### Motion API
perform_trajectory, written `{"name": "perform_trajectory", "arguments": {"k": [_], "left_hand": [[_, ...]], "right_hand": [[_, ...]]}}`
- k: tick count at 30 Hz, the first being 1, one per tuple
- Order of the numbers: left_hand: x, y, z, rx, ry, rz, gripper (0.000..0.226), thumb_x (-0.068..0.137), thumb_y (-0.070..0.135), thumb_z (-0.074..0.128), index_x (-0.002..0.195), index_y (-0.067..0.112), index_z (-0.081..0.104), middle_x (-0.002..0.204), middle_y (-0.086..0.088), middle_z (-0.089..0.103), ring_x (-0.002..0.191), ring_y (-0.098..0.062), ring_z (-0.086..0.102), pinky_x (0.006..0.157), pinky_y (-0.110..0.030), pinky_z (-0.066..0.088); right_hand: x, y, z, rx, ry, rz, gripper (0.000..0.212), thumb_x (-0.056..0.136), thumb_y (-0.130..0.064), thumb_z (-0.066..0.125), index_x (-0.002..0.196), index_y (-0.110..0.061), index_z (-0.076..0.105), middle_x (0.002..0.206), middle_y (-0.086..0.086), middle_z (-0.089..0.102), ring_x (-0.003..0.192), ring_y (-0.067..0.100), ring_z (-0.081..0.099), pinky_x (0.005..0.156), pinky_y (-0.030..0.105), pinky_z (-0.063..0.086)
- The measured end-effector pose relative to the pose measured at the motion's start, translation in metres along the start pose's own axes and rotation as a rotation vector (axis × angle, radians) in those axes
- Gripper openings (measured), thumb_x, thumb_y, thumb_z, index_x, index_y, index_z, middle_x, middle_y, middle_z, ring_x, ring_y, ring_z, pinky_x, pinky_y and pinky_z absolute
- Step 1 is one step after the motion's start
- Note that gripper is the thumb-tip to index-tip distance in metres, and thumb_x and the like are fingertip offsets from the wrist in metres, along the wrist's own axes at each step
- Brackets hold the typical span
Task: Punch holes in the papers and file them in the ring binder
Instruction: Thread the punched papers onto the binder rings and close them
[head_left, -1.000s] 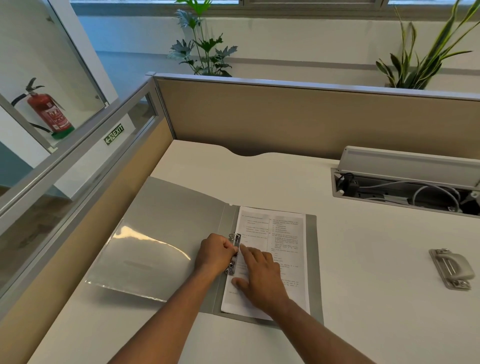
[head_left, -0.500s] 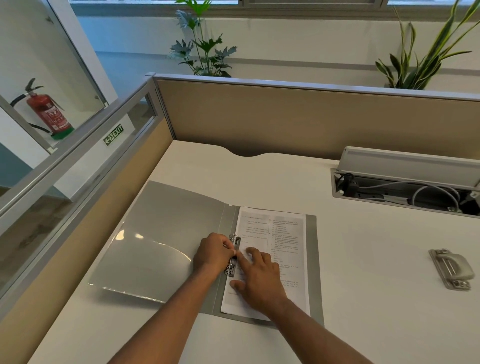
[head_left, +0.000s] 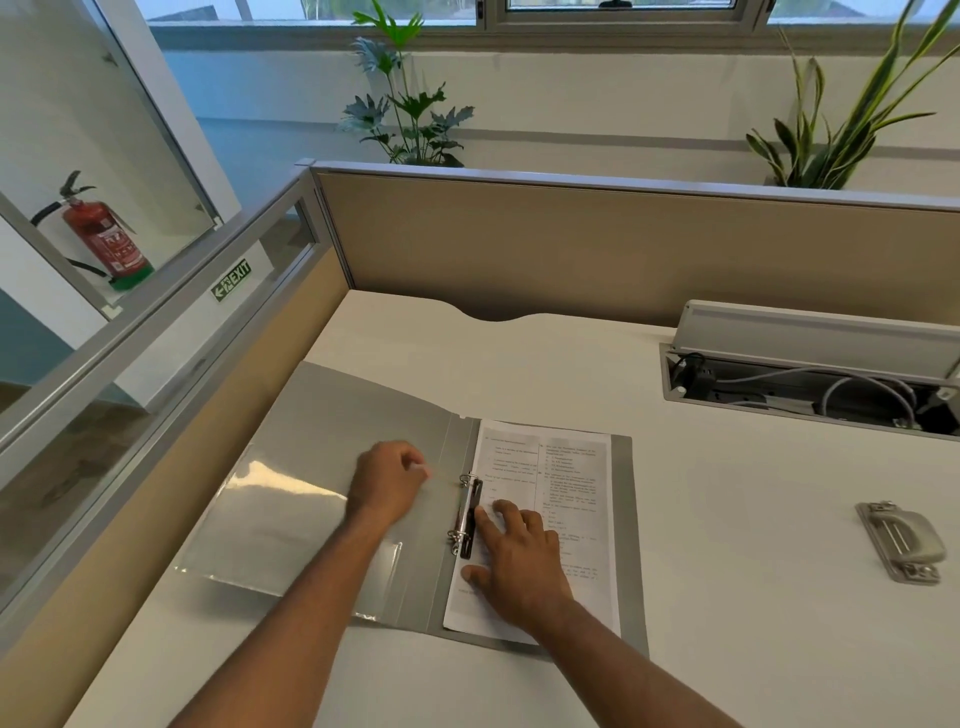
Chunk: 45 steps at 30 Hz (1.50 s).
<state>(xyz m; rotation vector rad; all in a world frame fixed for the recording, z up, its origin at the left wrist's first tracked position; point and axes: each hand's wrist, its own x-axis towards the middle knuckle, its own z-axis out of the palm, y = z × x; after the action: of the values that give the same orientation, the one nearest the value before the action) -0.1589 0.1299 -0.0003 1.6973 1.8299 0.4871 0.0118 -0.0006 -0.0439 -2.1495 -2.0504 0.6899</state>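
Note:
A grey ring binder (head_left: 332, 415) lies open on the white desk. Printed papers (head_left: 566, 467) lie on its right half, threaded on the metal ring mechanism (head_left: 466, 514) at the spine. My right hand (head_left: 519, 556) rests flat on the papers, fingers spread, fingertips next to the rings. My left hand (head_left: 387, 480) hovers over the left cover a little left of the rings, fingers curled in and blurred, with nothing visible in it. The grey hole punch (head_left: 901, 540) sits alone on the desk at the right.
A cable tray (head_left: 810, 389) with its lid raised is sunk into the desk at the back right. Beige partition walls (head_left: 571, 244) close off the back and left of the desk. Plants stand behind the partition.
My left hand has come off the ring mechanism and moved left over the open cover. My right hand stays pressed on the papers.

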Motion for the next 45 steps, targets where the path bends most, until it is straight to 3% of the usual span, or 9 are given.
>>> {"name": "perform_trajectory", "arguments": {"k": [6,12,14,17,21,32,36,41,45], "left_hand": [[0.040,-0.026,-0.088,0.371,0.263,-0.132,0.064,0.087,0.045,0.082,0.141,0.019,0.059,0.145,-0.020,0.052,0.132,-0.045,0.047,0.109,-0.052,0.040],[0.062,-0.047,-0.148,0.375,0.186,-0.350,0.091,0.090,0.062,0.071,0.153,0.005,0.039,0.152,-0.027,0.052,0.141,-0.048,0.047,0.114,-0.058,0.039],[0.067,-0.052,-0.157,0.253,0.123,-0.375,0.077,0.093,0.056,0.073,0.146,0.004,0.050,0.146,-0.026,0.058,0.134,-0.047,0.055,0.109,-0.056,0.046],[0.067,-0.062,-0.155,0.072,0.070,-0.326,0.025,0.095,0.024,0.075,0.102,0.000,0.073,0.115,-0.029,0.073,0.100,-0.038,0.069,0.088,-0.044,0.055],[0.059,-0.066,-0.144,-0.026,0.132,-0.315,0.011,0.085,0.002,0.070,0.080,0.010,0.077,0.095,-0.020,0.079,0.088,-0.037,0.073,0.078,-0.044,0.060],[0.025,-0.041,-0.094,-0.196,0.098,-0.279,0.022,0.087,0.002,0.069,0.102,0.017,0.076,0.103,-0.013,0.079,0.094,-0.035,0.072,0.087,-0.046,0.060],[0.008,-0.028,-0.080,0.039,0.130,-0.256,0.046,0.093,0.006,0.064,0.139,0.012,0.062,0.134,-0.019,0.068,0.117,-0.041,0.064,0.097,-0.049,0.053],[-0.024,0.009,-0.035,0.489,0.202,0.214,0.062,0.083,0.002,0.065,0.143,0.013,0.060,0.142,-0.014,0.062,0.134,-0.037,0.053,0.108,-0.051,0.039],[-0.050,0.033,0.012,0.435,-0.276,0.511,0.068,0.095,0.036,0.069,0.159,0.027,0.045,0.168,0.000,0.040,0.158,-0.020,0.030,0.126,-0.042,0.022]], "right_hand": [[-0.002,-0.001,-0.003,0.026,-0.006,0.006,0.074,0.095,-0.058,0.052,0.158,-0.036,0.022,0.167,-0.002,0.021,0.149,0.028,0.023,0.119,0.050,0.025],[-0.003,-0.004,-0.005,0.037,-0.007,0.012,0.074,0.095,-0.057,0.053,0.158,-0.036,0.022,0.167,-0.003,0.021,0.149,0.028,0.022,0.120,0.049,0.024],[-0.004,-0.004,-0.006,0.037,-0.005,0.009,0.074,0.095,-0.057,0.053,0.158,-0.036,0.022,0.166,-0.003,0.021,0.149,0.028,0.023,0.119,0.049,0.024],[-0.004,-0.004,-0.008,0.049,-0.004,0.009,0.075,0.094,-0.057,0.055,0.158,-0.035,0.023,0.166,-0.004,0.021,0.149,0.026,0.023,0.119,0.047,0.024],[-0.006,0.000,-0.009,0.072,0.022,0.037,0.072,0.093,-0.060,0.053,0.155,-0.035,0.028,0.164,-0.003,0.025,0.147,0.025,0.027,0.120,0.046,0.027],[-0.036,0.050,-0.020,0.009,0.086,0.120,0.065,0.094,-0.064,0.045,0.152,-0.037,0.035,0.160,-0.004,0.032,0.144,0.022,0.033,0.118,0.044,0.031],[-0.044,0.063,-0.022,0.018,0.098,0.143,0.065,0.093,-0.067,0.046,0.149,-0.037,0.038,0.160,-0.005,0.033,0.144,0.022,0.034,0.117,0.044,0.031],[-0.053,0.063,-0.025,0.072,0.126,0.155,0.067,0.093,-0.068,0.044,0.151,-0.036,0.034,0.164,-0.006,0.029,0.147,0.021,0.032,0.121,0.042,0.028],[-0.070,0.062,-0.025,0.112,0.219,0.206,0.073,0.095,-0.069,0.044,0.156,-0.031,0.030,0.168,-0.005,0.023,0.153,0.019,0.024,0.124,0.041,0.020]]}}
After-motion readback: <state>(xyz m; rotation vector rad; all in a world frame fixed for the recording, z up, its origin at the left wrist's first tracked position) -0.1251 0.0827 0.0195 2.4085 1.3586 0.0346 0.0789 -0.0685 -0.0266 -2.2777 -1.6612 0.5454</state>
